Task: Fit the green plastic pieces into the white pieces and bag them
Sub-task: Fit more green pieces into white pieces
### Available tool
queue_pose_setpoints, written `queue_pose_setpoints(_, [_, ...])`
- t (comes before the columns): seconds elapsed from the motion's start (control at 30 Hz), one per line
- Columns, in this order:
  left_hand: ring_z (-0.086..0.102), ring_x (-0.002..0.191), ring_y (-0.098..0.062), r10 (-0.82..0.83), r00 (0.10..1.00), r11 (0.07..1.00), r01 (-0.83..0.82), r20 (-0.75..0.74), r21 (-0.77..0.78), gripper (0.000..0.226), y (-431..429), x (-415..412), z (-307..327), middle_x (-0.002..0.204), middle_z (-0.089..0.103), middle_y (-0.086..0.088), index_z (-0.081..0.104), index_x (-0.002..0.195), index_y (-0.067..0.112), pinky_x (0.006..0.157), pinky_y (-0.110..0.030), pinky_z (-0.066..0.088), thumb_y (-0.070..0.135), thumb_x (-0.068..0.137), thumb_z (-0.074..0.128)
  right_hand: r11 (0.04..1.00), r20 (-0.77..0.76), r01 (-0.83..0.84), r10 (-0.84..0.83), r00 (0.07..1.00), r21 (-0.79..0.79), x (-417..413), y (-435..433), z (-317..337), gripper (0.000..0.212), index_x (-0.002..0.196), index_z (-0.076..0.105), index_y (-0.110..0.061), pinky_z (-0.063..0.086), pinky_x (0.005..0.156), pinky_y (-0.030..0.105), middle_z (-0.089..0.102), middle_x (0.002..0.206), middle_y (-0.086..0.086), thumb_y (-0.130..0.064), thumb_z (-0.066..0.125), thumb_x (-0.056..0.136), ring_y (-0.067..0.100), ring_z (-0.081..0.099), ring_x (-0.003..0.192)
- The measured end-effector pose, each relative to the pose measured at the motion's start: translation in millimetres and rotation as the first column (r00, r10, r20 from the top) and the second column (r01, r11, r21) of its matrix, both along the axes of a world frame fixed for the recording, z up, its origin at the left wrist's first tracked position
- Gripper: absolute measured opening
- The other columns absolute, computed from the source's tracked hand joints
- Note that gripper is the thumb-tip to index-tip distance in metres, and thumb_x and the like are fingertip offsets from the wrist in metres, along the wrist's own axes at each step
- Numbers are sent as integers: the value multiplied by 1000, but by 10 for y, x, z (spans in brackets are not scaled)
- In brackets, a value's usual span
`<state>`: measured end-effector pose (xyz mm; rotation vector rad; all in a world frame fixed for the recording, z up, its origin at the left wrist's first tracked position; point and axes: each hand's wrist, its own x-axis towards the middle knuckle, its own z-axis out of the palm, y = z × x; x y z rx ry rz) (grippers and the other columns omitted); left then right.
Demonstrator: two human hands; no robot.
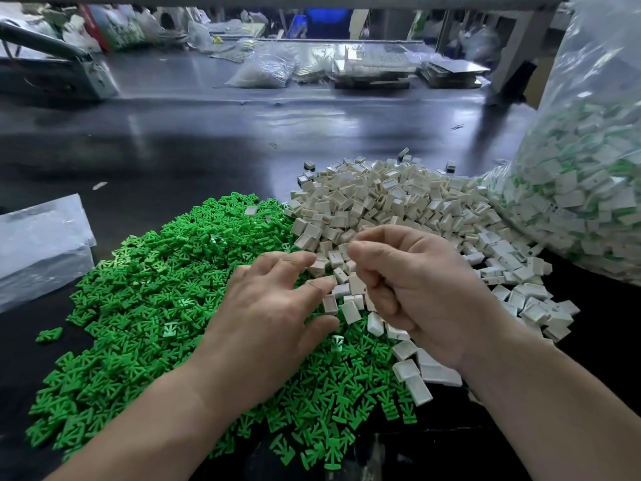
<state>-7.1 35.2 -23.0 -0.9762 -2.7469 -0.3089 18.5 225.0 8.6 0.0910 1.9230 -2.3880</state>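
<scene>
head camera looks forward and down, close over the worktable (215,140)

The green plastic pieces (145,289) are a bright, smooth moulded plastic with a slight sheen, and the white pieces (399,203) are an off-white plastic with a duller, almost matt face. They lie on a dark, glossy tabletop (208,133) that mirrors the light. The big bag (589,168) and the flat bags (41,244) are thin, clear, crinkled plastic film.
</scene>
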Motion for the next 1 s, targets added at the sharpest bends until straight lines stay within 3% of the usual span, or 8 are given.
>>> queue_pose_setpoints(0.2, [42, 125, -14, -4, 999, 988, -5, 53, 156, 24, 38, 4, -16, 131, 55, 7, 69, 97, 29, 99, -40, 35, 48, 87, 59, 963, -117, -37, 71, 991, 268, 47, -73, -34, 13, 82, 74, -31, 32, 37, 13, 57, 59, -10, -26, 69, 93, 1, 44, 41])
queue_pose_setpoints(0.33, [43, 120, 3, -30, 976, 904, -66, 218, 423, 16, 21, 36, 13, 122, 49, 26, 58, 92, 37, 101, -26, 36, 41, 81, 68, 918, -142, -17, 80, 987, 397, 41, -50, -70, 4, 90, 73, -31, 38, 43, 8, 62, 62, -15, -31, 69, 92, -3, 54, 49])
queue_pose_setpoints(0.53, [56, 113, -1, -169, 956, 804, -8, 240, 595, 26, 10, 143, 168, 115, 59, 20, 59, 100, 34, 90, -5, 38, 28, 80, 76, 891, -35, -184, 218, 975, 416, 65, -86, -77, 18, 89, 73, -22, 34, 40, 9, 57, 57, -16, -40, 71, 89, -2, 49, 44])
queue_pose_setpoints(0.67, [56, 100, 8, -52, 969, 855, -82, 242, 512, 32, -129, 103, 207, 100, 61, 22, 54, 108, 42, 77, -6, 45, 57, 80, 61, 980, 32, -131, 127, 991, 149, 45, -29, -6, 18, 74, 70, -24, 30, 34, 16, 55, 59, -3, -31, 73, 90, 7, 40, 39])
queue_pose_setpoints(0.73, [56, 87, 5, 55, 972, 930, -132, 227, 342, 42, -219, 66, 212, 88, 58, 22, 57, 105, 42, 69, -15, 50, 70, 75, 47, 995, 72, -99, 97, 993, 28, 29, 11, 21, 21, 68, 66, -24, 28, 33, 15, 54, 59, 0, -34, 73, 85, 9, 38, 37])
queue_pose_setpoints(0.8, [52, 83, 5, 116, 971, 985, -139, 208, 102, 57, -230, 49, 200, 91, 54, 25, 58, 112, 42, 76, -21, 48, 78, 73, 36, 993, 90, -108, 112, 990, -42, 17, 22, 15, 22, 69, 63, -22, 28, 33, 14, 54, 60, 1, -36, 73, 83, 9, 39, 37])
queue_pose_setpoints(0.9, [45, 82, -4, 127, 984, 992, -127, 123, -8, 49, -182, 48, 168, 89, 52, 22, 63, 116, 40, 74, -27, 35, 69, 80, 47, 989, 107, -121, 129, 986, -84, 12, -11, -12, 20, 81, 62, -16, 28, 33, 16, 57, 67, 5, -32, 75, 78, 10, 41, 40])
queue_pose_setpoints(1.0, [45, 73, -8, 86, 996, 996, -87, 23, 20, 22, -163, 48, 179, 81, 59, 16, 73, 95, 35, 67, -30, 35, 48, 78, 69, 989, 117, -107, 119, 986, -104, 14, -25, -20, 14, 90, 63, -11, 28, 34, 16, 62, 71, 7, -21, 72, 85, 9, 44, 41])
